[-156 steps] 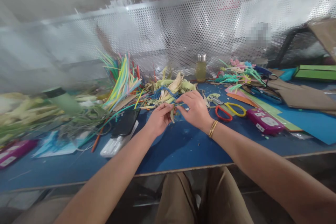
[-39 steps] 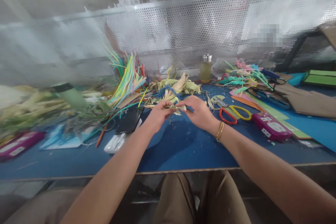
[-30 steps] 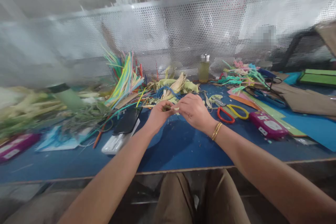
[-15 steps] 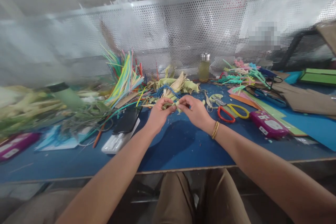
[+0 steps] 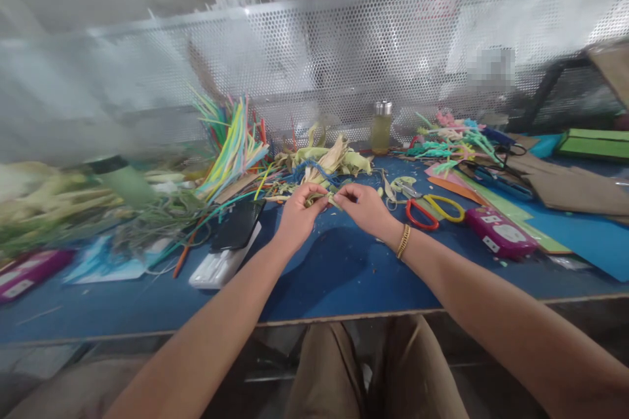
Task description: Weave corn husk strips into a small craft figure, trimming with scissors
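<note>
My left hand [image 5: 303,211] and my right hand [image 5: 362,207] meet above the blue table, each with fingers pinched. Between them is a small piece of pale green corn husk [image 5: 331,199], partly hidden by the fingertips. Just beyond lies a heap of dried and green corn husks [image 5: 329,160] with a blue cord [image 5: 309,169] over it. To the right of my right hand rest scissors [image 5: 435,209] with one red and one yellow handle. Left of my left hand, a black phone [image 5: 238,226] lies partly on a white case [image 5: 223,267].
Colourful pipe cleaners [image 5: 233,150] stand in a bundle at back left. A glass bottle [image 5: 381,127] stands before the perforated metal screen [image 5: 344,46]. Magenta boxes sit right [image 5: 501,233] and far left [image 5: 37,272]. Cardboard [image 5: 580,186] and coloured paper cover the right side.
My fingers have shifted slightly at the husk piece, and less of it shows between them. The objects on the table have stayed in place.
</note>
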Available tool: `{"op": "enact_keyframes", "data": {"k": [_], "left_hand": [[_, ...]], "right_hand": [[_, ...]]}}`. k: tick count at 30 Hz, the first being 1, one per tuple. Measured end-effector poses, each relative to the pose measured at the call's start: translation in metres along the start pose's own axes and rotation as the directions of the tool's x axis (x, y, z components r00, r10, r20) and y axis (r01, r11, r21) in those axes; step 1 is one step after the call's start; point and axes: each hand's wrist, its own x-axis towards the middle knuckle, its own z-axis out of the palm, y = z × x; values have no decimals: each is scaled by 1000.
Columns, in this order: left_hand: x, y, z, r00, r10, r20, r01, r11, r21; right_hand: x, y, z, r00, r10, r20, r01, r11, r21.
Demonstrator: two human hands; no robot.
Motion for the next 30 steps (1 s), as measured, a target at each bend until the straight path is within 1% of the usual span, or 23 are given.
{"op": "enact_keyframes", "data": {"k": [3,8,11,14,16,22,27,30], "left_hand": [[0,0,-1,1000,26,12,-27,998,51],[0,3,-1,997,72,29,-75,989,127],[0,4,-1,996,84,41,-89,985,149],[-1,3,0,996,80,44,-86,984,155],[-1,2,1,997,71,28,-74,986,149],[0,1,1,999,38,23,-39,996,78],[-1,1,3,999,41,6,-42,996,78],[-1,1,3,999,37,-7,-37,997,72]], "right_hand": [[1,2,1,999,35,-4,-35,998,47],[0,-1,3,990,143,-1,-140,969,202],[-2,-3,4,983,186,-14,-178,956,233],[-2,-4,5,982,185,-43,-172,962,212],[-2,-6,5,982,180,-51,-167,966,195],[-4,-9,4,988,144,-61,-138,986,92],[-5,-10,3,993,65,-99,-66,998,-7],[-8,-13,1,995,-6,-98,-2,997,-80]]}}
